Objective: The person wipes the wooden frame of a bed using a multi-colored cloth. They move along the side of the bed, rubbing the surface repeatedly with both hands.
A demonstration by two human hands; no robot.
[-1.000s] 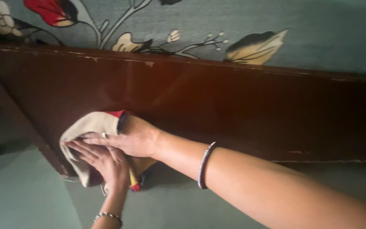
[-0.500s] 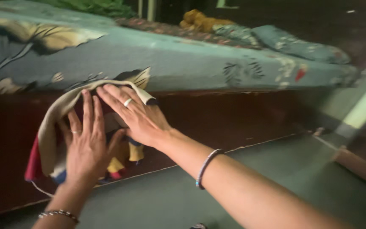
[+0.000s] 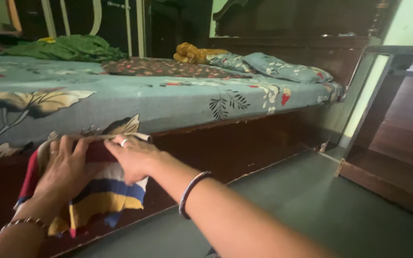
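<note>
Where the floral sheet (image 3: 178, 102) meets the dark wooden bed frame (image 3: 244, 148) above the green floor (image 3: 302, 210), I see the striped cloth (image 3: 103, 191) hanging at near left. It has unfolded downward since half a second ago. My left hand (image 3: 65, 167) and right hand (image 3: 132, 157) press it flat, fingers spread.

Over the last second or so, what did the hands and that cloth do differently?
Both hands carried the striped cloth up the dark wooden bed side to its top edge under the floral sheet. The cloth, bunched before, now hangs open, showing its stripes. The left hand and right hand press it as before.
</note>
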